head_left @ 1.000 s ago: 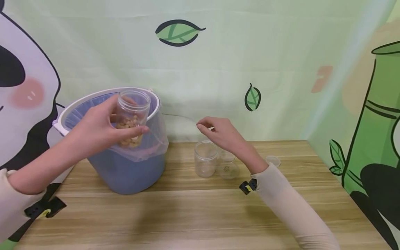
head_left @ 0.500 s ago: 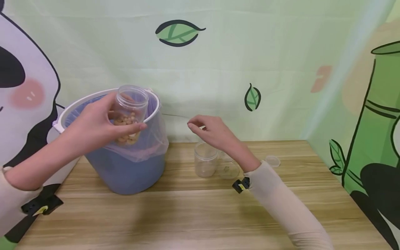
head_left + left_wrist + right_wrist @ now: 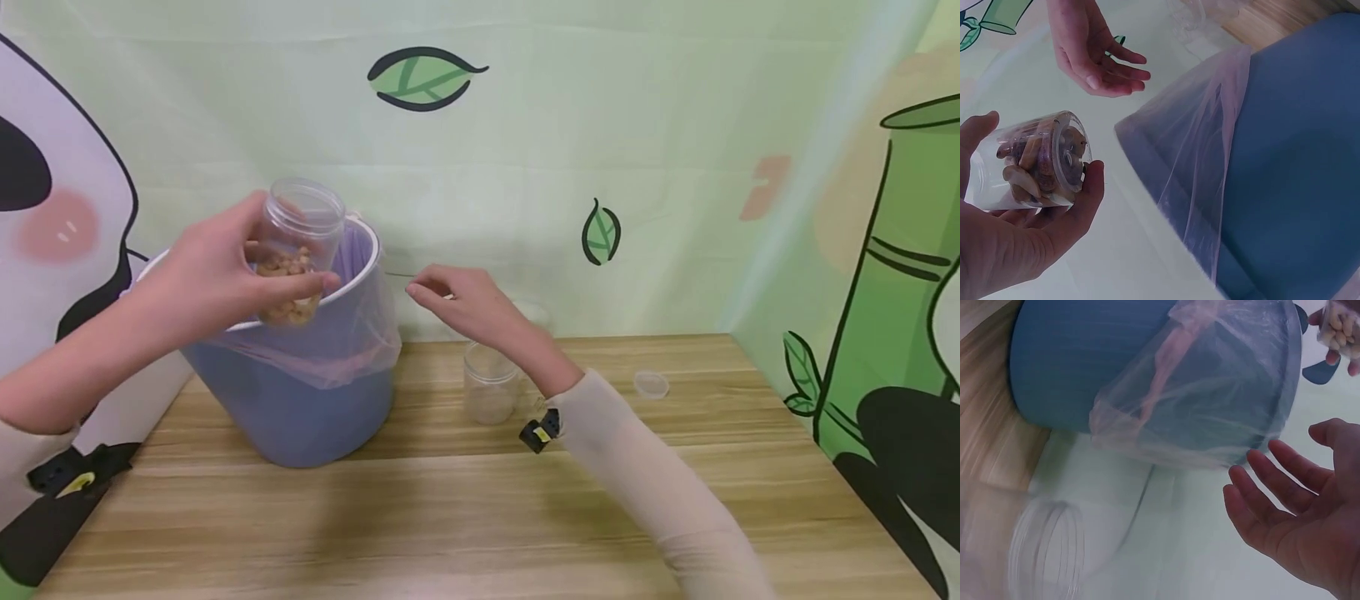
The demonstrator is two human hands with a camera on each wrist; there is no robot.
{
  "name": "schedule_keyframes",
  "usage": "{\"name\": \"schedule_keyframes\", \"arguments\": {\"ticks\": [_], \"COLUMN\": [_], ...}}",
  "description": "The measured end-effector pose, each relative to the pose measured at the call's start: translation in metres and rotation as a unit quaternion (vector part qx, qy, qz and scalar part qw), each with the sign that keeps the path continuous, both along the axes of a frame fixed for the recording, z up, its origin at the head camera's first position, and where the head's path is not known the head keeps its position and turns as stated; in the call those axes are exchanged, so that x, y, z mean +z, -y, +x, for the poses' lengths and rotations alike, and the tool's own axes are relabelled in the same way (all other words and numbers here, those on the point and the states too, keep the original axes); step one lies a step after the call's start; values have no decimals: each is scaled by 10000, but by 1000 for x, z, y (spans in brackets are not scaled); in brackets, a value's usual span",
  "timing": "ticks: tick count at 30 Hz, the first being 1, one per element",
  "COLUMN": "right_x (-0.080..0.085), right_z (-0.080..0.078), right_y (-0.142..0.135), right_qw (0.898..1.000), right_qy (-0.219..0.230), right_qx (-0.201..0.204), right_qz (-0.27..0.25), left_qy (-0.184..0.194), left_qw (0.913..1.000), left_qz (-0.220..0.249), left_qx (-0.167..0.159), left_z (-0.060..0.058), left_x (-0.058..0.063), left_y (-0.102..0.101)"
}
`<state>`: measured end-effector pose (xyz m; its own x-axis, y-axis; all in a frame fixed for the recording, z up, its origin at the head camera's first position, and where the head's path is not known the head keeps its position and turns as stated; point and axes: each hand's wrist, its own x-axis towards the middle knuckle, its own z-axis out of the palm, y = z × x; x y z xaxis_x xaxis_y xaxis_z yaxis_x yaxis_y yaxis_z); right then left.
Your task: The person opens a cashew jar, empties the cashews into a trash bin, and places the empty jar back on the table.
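Note:
My left hand (image 3: 206,279) grips a clear screw-top jar (image 3: 303,237), lidless and partly filled with tan nuts (image 3: 1029,162). It is nearly upright, tipped slightly, above the near rim of a blue bin (image 3: 330,417). Fingers and thumb wrap the jar's sides and lower end. My right hand (image 3: 468,304) hovers to the right of the bin with fingers loosely bent and nothing between them, as the right wrist view (image 3: 1310,512) also shows. A second clear jar (image 3: 491,387) stands open on the table just below that hand.
A translucent pinkish bag (image 3: 360,350) lines the bin and folds over its white rim. One small clear lid (image 3: 651,384) lies on the wooden table (image 3: 465,533) to the right. A printed fabric backdrop (image 3: 510,150) rises behind the table, with a thin cord across it.
My left hand has lifted the jar of nuts a little and shifted left. My right hand has moved left toward the bin, and its sleeve now covers the spot where clear lids showed.

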<state>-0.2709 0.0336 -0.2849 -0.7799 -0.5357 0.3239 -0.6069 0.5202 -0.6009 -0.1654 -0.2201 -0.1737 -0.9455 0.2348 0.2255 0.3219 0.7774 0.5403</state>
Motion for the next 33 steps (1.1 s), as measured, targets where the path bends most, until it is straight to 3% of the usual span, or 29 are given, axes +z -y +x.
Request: {"name": "schedule_keyframes", "arguments": {"ticks": [7,10,13,16,20,27,33], "right_x": [2,3,3,1,-2,-1,-3], "right_z": [-9,-14,-21,-26,-28,-33,-36], "right_y": [31,40,47,51,55,63,68], "right_qw": [9998,9964,9805,9506,9240,9099,9005], "right_qy": [202,750,1575,2408,2959,3298,3517], "right_qx": [18,-67,-30,150,321,198,210], "right_qz": [17,-382,-1173,-1954,-2399,-2509,-2547], "left_qy": [-146,-174,-159,-185,-247,-244,-257], "left_qw": [9998,9997,9997,9995,9994,9996,9993], "left_qz": [-137,-186,-206,-234,-252,-128,-284], "left_qx": [32,51,47,42,10,-86,-36], "left_z": [-7,-10,-13,-15,-17,-22,-32], "left_x": [4,4,5,7,10,16,19], "left_y": [5,6,7,7,5,5,10]}}
